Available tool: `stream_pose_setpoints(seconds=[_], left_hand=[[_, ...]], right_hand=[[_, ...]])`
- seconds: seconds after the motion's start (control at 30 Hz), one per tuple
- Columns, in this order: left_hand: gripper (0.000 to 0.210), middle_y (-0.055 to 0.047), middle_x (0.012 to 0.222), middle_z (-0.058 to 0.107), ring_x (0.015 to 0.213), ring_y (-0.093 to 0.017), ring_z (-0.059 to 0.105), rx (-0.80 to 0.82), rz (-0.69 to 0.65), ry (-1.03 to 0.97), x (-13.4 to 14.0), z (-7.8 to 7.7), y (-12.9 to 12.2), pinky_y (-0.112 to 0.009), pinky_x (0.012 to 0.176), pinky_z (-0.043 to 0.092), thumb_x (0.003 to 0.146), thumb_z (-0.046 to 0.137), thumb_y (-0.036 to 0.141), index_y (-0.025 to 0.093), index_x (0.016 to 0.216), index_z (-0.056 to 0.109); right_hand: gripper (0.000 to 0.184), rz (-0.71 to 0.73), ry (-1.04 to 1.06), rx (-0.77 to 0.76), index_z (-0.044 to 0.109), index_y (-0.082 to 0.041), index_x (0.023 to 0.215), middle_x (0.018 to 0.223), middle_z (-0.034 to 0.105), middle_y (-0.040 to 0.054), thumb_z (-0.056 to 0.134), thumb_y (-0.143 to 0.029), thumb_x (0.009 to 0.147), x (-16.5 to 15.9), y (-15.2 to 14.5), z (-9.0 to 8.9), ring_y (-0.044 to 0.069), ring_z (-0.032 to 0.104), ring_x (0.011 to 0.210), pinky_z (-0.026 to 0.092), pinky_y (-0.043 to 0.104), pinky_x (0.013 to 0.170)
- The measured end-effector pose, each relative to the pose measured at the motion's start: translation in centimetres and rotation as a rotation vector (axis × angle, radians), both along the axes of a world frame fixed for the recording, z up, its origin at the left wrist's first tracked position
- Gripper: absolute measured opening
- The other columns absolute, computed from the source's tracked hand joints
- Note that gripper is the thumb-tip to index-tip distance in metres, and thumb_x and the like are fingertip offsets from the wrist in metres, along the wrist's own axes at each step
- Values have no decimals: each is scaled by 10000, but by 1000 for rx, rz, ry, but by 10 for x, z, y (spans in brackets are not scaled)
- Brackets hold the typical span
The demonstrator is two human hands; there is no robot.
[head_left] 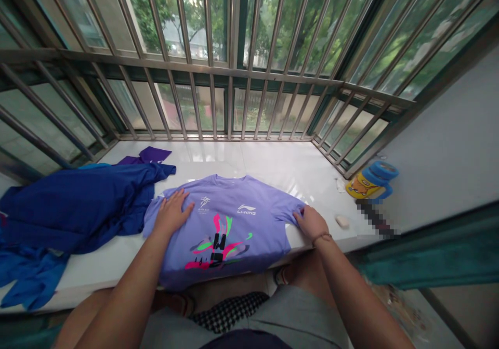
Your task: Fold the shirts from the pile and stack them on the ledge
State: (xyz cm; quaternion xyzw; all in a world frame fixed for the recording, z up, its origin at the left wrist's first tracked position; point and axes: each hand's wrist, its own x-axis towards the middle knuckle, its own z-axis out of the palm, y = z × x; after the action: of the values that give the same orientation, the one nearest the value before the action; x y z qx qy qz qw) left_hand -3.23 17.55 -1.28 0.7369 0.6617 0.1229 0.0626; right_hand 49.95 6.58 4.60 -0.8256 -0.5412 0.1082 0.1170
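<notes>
A lavender T-shirt with a colourful print and white logos lies spread face up on the white sill, its neckline toward the window. Its lower part hangs over the sill's front edge. My left hand rests flat on the shirt near the left shoulder, fingers apart. At the shirt's right side, my right hand is pinched on the end of the sleeve. Part of the left sleeve is covered by my left hand and forearm.
Dark blue clothes lie heaped on the left, with a purple cloth behind them. A blue and yellow bottle stands at the right wall near a small pale block. Metal bars front the window.
</notes>
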Motion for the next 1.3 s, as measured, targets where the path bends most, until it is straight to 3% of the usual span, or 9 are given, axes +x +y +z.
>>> stream_pose_setpoints(seconds=[0.1, 0.33, 0.57, 0.67, 0.83, 0.97, 1.07, 1.2, 1.3], left_hand=[[640, -113, 1752, 411, 1632, -338, 358, 3, -4, -4, -1, 0, 0, -616, 1347, 234, 1068, 445, 553, 218, 1604, 545], [637, -102, 1761, 398, 1632, -332, 360, 6, -9, 6, -1, 0, 1, -612, 1340, 261, 1071, 438, 561, 224, 1602, 543], [623, -94, 1748, 422, 1630, -324, 365, 3, -3, -12, 0, 1, 0, -612, 1347, 244, 1064, 458, 550, 239, 1596, 550], [630, -91, 1751, 416, 1632, -321, 361, -1, -1, -13, 0, 1, 0, -619, 1346, 241, 1067, 443, 559, 232, 1596, 547], [634, -99, 1748, 421, 1626, -327, 372, 15, -1, -14, -1, -2, 1, -622, 1343, 247, 1064, 442, 566, 230, 1591, 552], [638, -105, 1751, 413, 1628, -324, 368, 6, -4, -13, -2, -3, 2, -621, 1342, 250, 1065, 436, 570, 228, 1592, 550], [645, -108, 1753, 408, 1629, -330, 365, 6, -7, -15, -2, -2, 3, -633, 1340, 250, 1064, 434, 569, 218, 1594, 547], [649, -112, 1745, 422, 1622, -341, 377, 14, -11, -23, -2, -2, 2, -644, 1334, 259, 1061, 440, 567, 211, 1591, 554], [655, -115, 1749, 415, 1621, -339, 378, 20, -16, -20, -2, -2, 2, -638, 1335, 258, 1062, 435, 569, 207, 1595, 551]], right_hand=[[228, 29, 69, 88, 712, -177, 907, 942, 775, 122, 628, -378, 976, 3, 16, 2, 238, 700, 883, 463, 315, 796], [525, 5, 287, 274, 643, -181, 1127, 930, 752, 93, 359, -610, 1025, 29, 52, 14, 231, 668, 783, 487, 312, 683], [443, 192, 437, 110, 687, -214, 766, 732, 710, 40, 647, -649, 843, 32, 54, 7, 205, 628, 704, 461, 302, 662], [454, 246, 470, 100, 652, -225, 716, 680, 663, 13, 721, -669, 779, 31, 50, 9, 193, 587, 682, 448, 297, 652], [505, 155, 502, 233, 588, -243, 984, 846, 658, 28, 469, -732, 940, 28, 53, 13, 217, 616, 820, 506, 316, 742], [542, 90, 545, 207, 514, -239, 1176, 925, 647, 43, 235, -685, 1042, 24, 61, 14, 215, 622, 821, 527, 313, 687], [543, 123, 561, 69, 526, -227, 1201, 823, 627, 12, 371, -718, 1030, 22, 62, 17, 198, 595, 716, 479, 290, 605], [733, 322, 553, -179, 569, -215, 1285, 729, 614, -57, 898, -585, 744, 25, 55, 27, 163, 572, 637, 417, 255, 582], [787, 540, 484, -271, 572, -217, 1344, 707, 563, -82, 936, -490, 702, 29, 52, 37, 150, 530, 639, 376, 250, 581]])
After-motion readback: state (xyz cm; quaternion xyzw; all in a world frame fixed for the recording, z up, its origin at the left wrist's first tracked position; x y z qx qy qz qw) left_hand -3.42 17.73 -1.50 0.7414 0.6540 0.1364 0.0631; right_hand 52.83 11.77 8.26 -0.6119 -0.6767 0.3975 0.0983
